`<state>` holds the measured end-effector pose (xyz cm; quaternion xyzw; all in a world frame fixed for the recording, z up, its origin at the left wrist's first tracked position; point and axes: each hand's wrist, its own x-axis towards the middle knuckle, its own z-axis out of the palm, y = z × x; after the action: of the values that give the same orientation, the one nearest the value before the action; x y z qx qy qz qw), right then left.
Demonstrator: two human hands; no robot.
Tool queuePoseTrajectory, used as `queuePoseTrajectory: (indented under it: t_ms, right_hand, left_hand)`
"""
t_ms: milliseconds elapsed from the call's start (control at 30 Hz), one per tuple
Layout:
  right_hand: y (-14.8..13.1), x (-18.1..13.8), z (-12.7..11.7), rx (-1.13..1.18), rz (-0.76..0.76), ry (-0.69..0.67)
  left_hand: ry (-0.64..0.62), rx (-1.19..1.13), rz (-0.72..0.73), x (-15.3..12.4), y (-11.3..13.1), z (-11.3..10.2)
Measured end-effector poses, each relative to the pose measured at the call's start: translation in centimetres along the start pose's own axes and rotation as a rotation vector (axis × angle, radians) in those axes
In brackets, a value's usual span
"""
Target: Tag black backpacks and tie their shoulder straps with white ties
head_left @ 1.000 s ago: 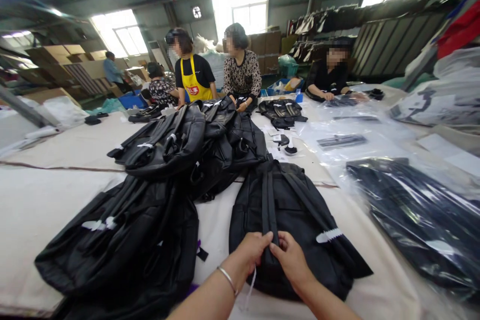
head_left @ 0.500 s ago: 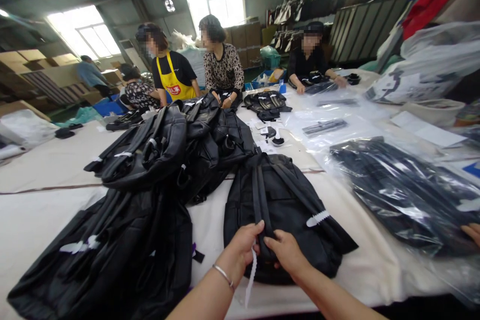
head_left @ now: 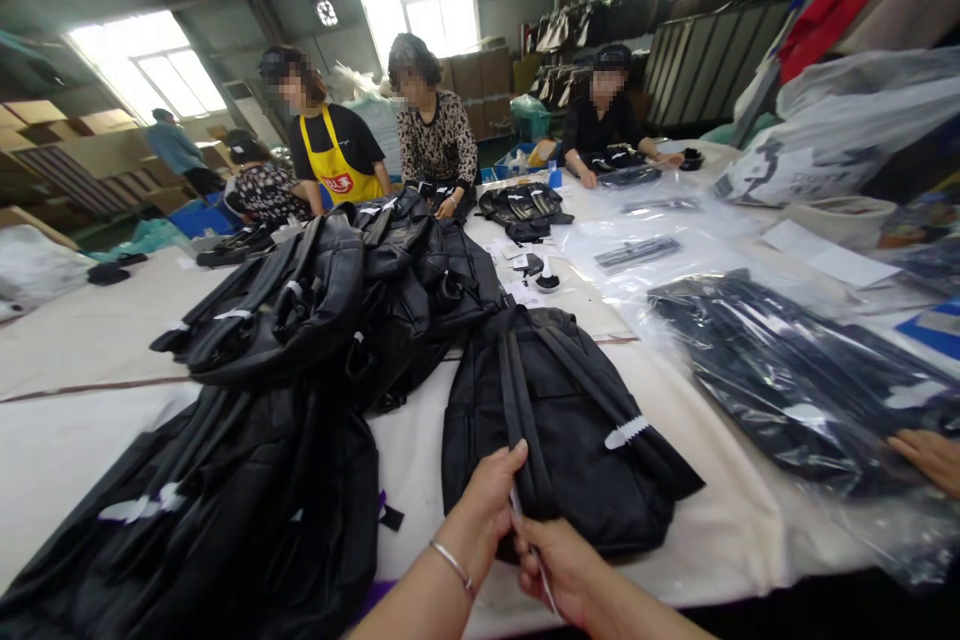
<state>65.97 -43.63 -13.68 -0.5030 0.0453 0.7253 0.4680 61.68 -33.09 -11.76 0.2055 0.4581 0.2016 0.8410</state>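
Note:
A black backpack lies in front of me with its strap side up. My left hand is closed at the lower end of its left shoulder strap, the fingertips partly hidden. From there a narrow white serrated strip runs down into my right hand, which is closed on it. Another white strip is fastened round the right strap. More black backpacks are heaped to the left, several with white strips on their straps; one backpack lies nearest to me.
Bagged black backpacks in clear plastic lie on the right, with another person's hand on them. Several co-workers stand across the cloth-covered table. A small dish and paper tags lie beyond my backpack.
My right hand has gone from the strap down to the white strip and now grips it. The strip, which hung loose, is now drawn toward the lower right. My left hand stays at the strap.

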Motion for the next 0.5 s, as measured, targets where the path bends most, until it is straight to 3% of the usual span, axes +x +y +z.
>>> queuePoseTrajectory:
  t_ms: [133,267,367,500]
  right_hand:
    - [-0.4,-0.3,-3.2,-0.416,-0.083,-0.065]
    - [-2.6,-0.8,-5.8,-0.512,-0.143,0.024]
    - [-4.3,-0.2,-5.1,-0.555,-0.179,0.055]
    - [-5.0,1.8,-2.1,-0.539,-0.166,0.041]
  left_hand:
    - [-0.012,0.026,-0.112,-0.4,1.9,-2.0]
    - [0.026,0.076,-0.244,-1.0,4.6,-4.4]
    - [0.058,0.103,-0.268,-1.2,6.1,-5.3]
    - [0.075,0.158,-0.275,-1.4,7.5,-5.2]
